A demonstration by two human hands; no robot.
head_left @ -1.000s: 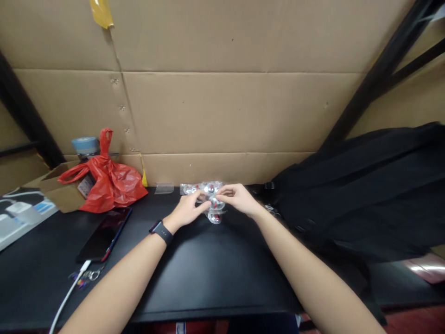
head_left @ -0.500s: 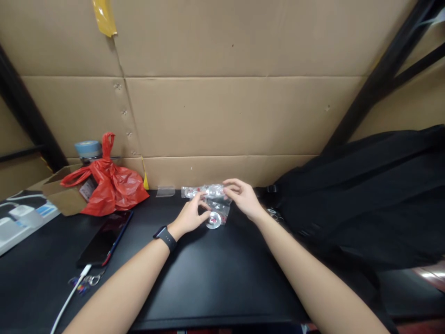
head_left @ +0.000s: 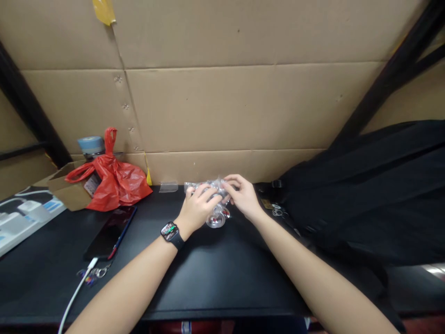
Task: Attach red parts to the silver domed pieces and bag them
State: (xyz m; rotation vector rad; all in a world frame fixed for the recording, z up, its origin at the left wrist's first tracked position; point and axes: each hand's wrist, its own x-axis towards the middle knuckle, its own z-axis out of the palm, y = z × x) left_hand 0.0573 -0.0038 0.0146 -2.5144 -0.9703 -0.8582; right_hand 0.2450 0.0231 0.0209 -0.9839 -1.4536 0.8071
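Note:
Near the back edge of the black table lie clear plastic packets point(head_left: 218, 184) with shiny contents. My left hand point(head_left: 199, 207), with a smartwatch on its wrist, rests over the packets from the left, palm down and fingers spread. My right hand point(head_left: 244, 196) is at their right end, its thumb and fingertips closed on the clear plastic. Just in front of the packets is a round, shiny disc point(head_left: 216, 220) with a small red mark, close below my left fingertips.
On the left are a red plastic bag point(head_left: 116, 185), a cardboard box point(head_left: 69, 192), a blue-lidded jar point(head_left: 91, 145), a power strip point(head_left: 33, 218) and a phone point(head_left: 110, 233) on a cable. A black bag point(head_left: 368, 195) fills the right. Cardboard point(head_left: 222, 106) stands behind.
My left hand has turned palm down and moved right, over the packets. The thumb and fingers of my right hand have drawn together on the plastic. The view has shifted slightly.

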